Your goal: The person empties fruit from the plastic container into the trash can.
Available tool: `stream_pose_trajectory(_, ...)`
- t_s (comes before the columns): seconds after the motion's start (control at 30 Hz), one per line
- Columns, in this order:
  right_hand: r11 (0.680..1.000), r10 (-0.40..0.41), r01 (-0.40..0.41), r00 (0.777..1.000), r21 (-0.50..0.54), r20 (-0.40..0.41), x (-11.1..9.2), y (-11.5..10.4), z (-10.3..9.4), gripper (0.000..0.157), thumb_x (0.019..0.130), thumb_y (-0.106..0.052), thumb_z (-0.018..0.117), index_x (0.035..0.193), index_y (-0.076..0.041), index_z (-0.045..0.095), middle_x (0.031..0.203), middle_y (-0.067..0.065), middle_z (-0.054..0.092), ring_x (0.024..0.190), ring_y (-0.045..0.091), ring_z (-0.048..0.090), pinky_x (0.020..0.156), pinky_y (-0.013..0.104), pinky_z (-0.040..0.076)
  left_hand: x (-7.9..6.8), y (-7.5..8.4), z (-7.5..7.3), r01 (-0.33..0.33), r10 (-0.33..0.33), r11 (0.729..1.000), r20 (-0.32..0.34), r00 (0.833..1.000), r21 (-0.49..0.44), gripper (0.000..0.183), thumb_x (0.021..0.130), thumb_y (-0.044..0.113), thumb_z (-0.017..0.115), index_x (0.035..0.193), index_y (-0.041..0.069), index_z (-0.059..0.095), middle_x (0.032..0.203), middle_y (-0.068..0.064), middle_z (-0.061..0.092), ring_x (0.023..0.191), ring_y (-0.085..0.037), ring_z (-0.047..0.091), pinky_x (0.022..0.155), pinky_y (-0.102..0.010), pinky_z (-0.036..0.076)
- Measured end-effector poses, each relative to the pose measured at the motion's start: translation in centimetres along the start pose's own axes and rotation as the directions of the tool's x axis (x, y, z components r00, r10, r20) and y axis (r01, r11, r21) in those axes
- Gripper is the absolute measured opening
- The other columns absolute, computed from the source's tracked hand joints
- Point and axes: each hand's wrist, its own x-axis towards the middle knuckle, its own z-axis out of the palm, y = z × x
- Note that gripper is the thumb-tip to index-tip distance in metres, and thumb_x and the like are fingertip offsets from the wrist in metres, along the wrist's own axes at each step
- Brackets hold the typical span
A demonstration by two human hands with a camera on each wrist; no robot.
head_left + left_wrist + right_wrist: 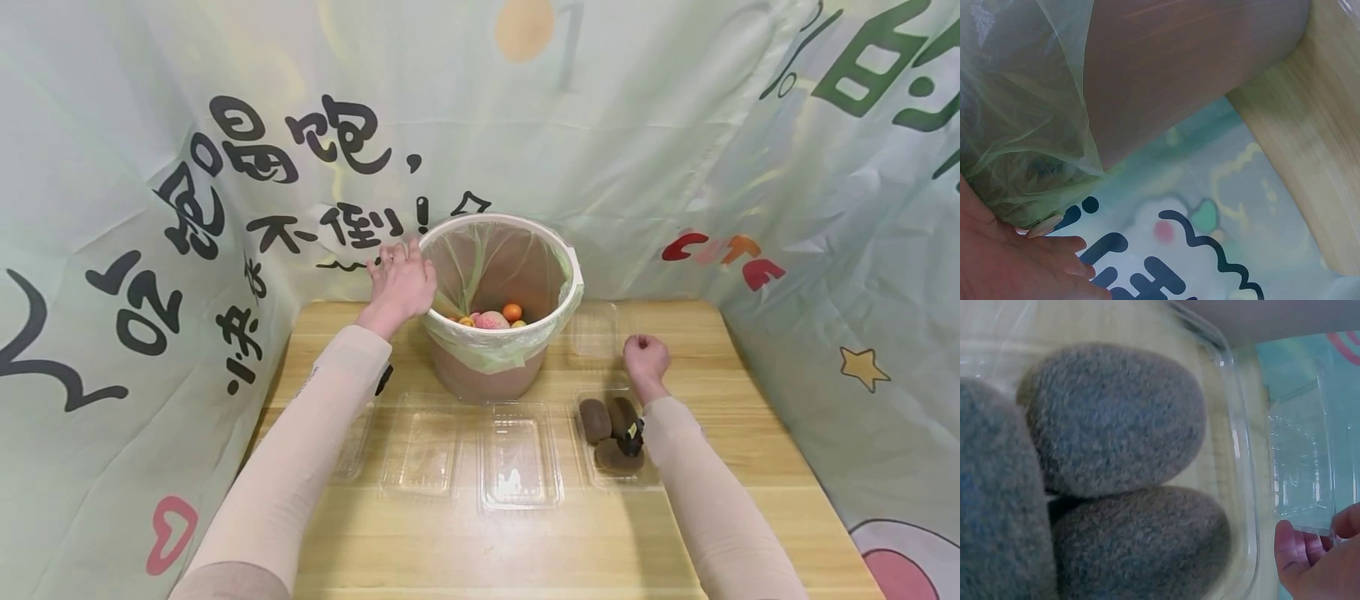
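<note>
My left hand (403,279) lies against the left rim of a tall bin (487,379) lined with a thin green plastic bag (1016,137). Its fingers stretch outside the rim. Inside the bin lie an orange fruit (512,312), a pink fruit (492,320) and other fruit, partly hidden by the rim. Right of the bin, my right hand (647,362) pinches the edge of a clear plastic container (1300,456). Below the right wrist, three brown kiwifruit (1116,419) sit in a clear plastic box (1244,469).
More clear plastic boxes stand in a row before the bin: one in the middle (519,454), one beside it (422,450), one partly behind the left forearm (352,446). The wooden table (487,550) ends at a printed curtain (637,167) on the back and sides.
</note>
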Motion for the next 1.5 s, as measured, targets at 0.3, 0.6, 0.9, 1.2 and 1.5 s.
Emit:
stream_pose_trajectory(0.3,0.997,-0.005,0.009,0.998,-0.07,0.062,0.1,0.9,0.0,0.047,0.105,-0.019,0.043,0.138,0.009,0.062,0.143,0.032,0.06,0.134,0.044,0.056,0.119,0.053,0.045,0.1,-0.1,0.2,-0.003,0.003,1.0,0.001,1.0,0.004,0.067,0.111,0.034,0.023,0.166,-0.003,0.015,0.171,-0.033,0.018,0.16,-0.055,0.009,0.127,-0.075,0.004)
stream_pose_trajectory(0.6,0.991,-0.011,0.026,0.993,-0.131,0.116,0.1,1.6,0.1,0.048,0.106,-0.018,0.042,0.139,0.011,0.059,0.142,0.034,0.059,0.133,0.047,0.055,0.119,0.054,0.043,0.0,-0.2,0.1,-0.002,0.002,1.0,0.005,1.0,0.011,0.067,0.111,0.034,0.022,0.166,-0.004,0.014,0.171,-0.034,0.018,0.16,-0.055,0.009,0.127,-0.076,0.003)
stream_pose_trajectory(0.9,0.978,-0.033,0.06,0.99,-0.2,0.136,0.4,2.1,0.0,0.049,0.105,-0.018,0.041,0.138,0.012,0.06,0.143,0.035,0.058,0.136,0.048,0.052,0.12,0.055,0.041,0.1,-0.2,0.1,-0.006,0.006,1.0,0.007,1.0,0.013,0.068,0.111,0.035,0.02,0.167,-0.004,0.013,0.171,-0.034,0.017,0.16,-0.056,0.008,0.127,-0.076,0.003)
stream_pose_trajectory(1.2,0.974,-0.019,0.056,0.986,-0.22,0.167,0.7,2.5,0.1,0.05,0.104,-0.017,0.04,0.141,0.01,0.058,0.147,0.033,0.055,0.14,0.048,0.048,0.122,0.055,0.039,0.1,-0.1,0.1,-0.005,0.005,1.0,0.0,1.0,0.004,0.067,0.111,0.034,0.023,0.167,-0.003,0.015,0.171,-0.034,0.018,0.16,-0.056,0.009,0.127,-0.076,0.004)
stream_pose_trajectory(1.5,0.967,-0.041,0.08,0.986,-0.242,0.161,1.1,2.6,0.3,0.049,0.104,-0.017,0.044,0.143,0.01,0.057,0.146,0.032,0.057,0.141,0.049,0.048,0.123,0.054,0.037,0.1,0.0,0.1,-0.001,0.001,1.0,-0.006,1.0,-0.001,0.067,0.111,0.034,0.024,0.167,-0.003,0.016,0.17,-0.033,0.019,0.16,-0.055,0.011,0.127,-0.075,0.005)
